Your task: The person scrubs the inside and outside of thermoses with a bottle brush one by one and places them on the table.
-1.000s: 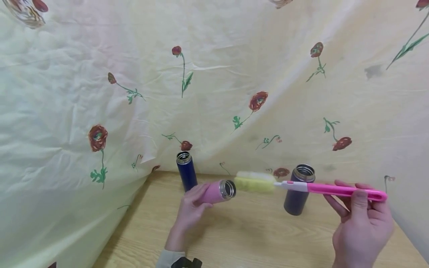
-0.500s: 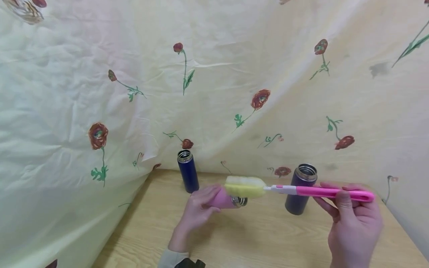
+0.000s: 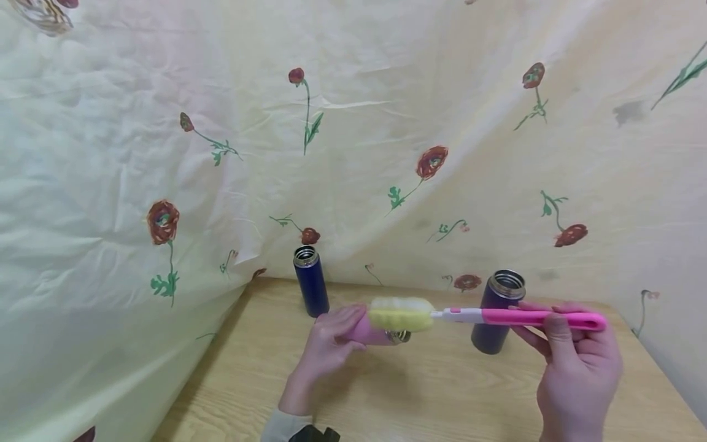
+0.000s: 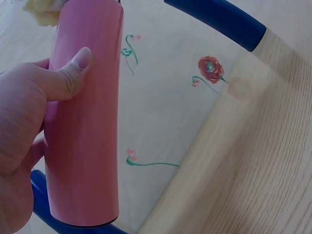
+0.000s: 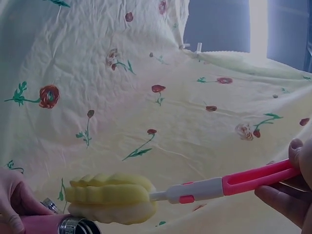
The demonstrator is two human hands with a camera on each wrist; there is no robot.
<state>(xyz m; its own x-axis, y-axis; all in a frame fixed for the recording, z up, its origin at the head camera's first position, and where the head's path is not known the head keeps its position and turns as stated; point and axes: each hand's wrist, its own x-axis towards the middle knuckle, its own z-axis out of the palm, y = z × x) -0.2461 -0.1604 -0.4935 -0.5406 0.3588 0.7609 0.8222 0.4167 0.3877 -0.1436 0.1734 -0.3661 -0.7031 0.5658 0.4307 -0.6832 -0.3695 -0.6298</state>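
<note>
My left hand (image 3: 328,344) grips a pink bottle (image 4: 85,126) round its body, thumb across the front. The bottle is tilted on its side above the table, its uncapped metal mouth (image 5: 80,226) facing right. My right hand (image 3: 580,362) holds a bottle brush by its pink handle (image 5: 258,178), between thumb and fingers. The yellow and white sponge head (image 3: 401,314) points left. In the head view it overlaps the bottle's neck; in the right wrist view it lies outside the bottle, just above the mouth. Whether it touches the bottle I cannot tell.
A blue open bottle (image 3: 312,285) stands upright at the back left of the wooden table (image 3: 420,393). A dark open bottle (image 3: 490,334) stands behind the brush handle on the right. A flowered cloth (image 3: 353,153) hangs behind and at the sides.
The brush has moved left with my right hand, so its head now overlaps the pink bottle's neck. My left hand has shifted the bottle slightly right and down.
</note>
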